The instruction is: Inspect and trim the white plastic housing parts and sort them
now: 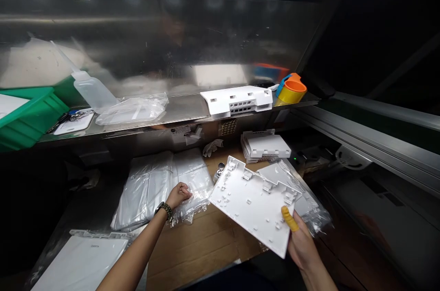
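Observation:
My right hand grips a white plastic housing panel by its right end, the thumb in a yellow finger cot lying on top. The panel is tilted, its inner side with clips and posts facing up. My left hand, with a watch and a braided band at the wrist, has its fingers curled and pinched at the open edge of a clear plastic bag. That bag lies on a flat pile of bags. What exactly sits between the left fingertips is partly hidden.
Stacked white panels stand behind the held one, near a bagged panel. Another bagged panel lies lower left. Cardboard covers the bench. The metal shelf overhead holds a green bin, a squeeze bottle, a panel and tape rolls.

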The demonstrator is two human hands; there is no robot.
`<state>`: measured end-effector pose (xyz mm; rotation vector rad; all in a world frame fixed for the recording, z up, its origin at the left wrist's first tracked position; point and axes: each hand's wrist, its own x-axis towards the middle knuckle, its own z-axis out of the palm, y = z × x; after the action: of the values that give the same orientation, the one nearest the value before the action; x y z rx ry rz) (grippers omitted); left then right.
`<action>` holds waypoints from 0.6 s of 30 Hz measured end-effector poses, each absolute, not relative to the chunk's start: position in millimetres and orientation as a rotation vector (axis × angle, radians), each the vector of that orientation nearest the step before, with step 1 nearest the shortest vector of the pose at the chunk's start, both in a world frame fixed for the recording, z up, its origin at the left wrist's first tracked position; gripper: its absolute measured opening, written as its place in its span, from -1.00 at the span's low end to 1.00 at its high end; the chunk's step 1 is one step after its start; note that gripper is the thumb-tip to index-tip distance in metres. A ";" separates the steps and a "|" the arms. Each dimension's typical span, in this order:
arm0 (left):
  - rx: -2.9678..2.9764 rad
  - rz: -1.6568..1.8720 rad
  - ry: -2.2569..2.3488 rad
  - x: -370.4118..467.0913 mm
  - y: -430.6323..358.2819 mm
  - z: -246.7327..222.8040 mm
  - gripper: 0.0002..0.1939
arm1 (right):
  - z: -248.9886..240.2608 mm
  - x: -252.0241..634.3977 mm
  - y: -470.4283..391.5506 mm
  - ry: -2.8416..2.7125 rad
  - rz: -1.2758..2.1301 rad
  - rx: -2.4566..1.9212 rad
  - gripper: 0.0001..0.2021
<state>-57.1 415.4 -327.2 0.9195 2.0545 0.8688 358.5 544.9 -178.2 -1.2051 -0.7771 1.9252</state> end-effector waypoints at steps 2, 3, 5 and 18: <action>0.928 0.878 2.046 -58.9 419.1 -328.6 -0.74 | -188.1 332.7 531.9 -0.959 1.842 -1.200 -0.13; 0.941 0.868 2.051 -58.8 421.4 -328.8 -0.73 | -193.5 316.1 524.0 -1.060 1.813 -1.166 -0.16; 0.989 0.828 2.066 -56.8 426.3 -327.5 -0.73 | -204.5 281.0 507.4 -1.259 1.793 -1.061 -0.27; 1.324 0.709 2.184 -61.6 431.8 -269.9 -0.44 | -248.6 237.9 480.4 -1.519 1.701 -1.058 -0.40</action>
<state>-61.6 431.8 -269.9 1.3244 2.1836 0.7089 237.9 480.4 -248.6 -1.0577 -1.5192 1.7012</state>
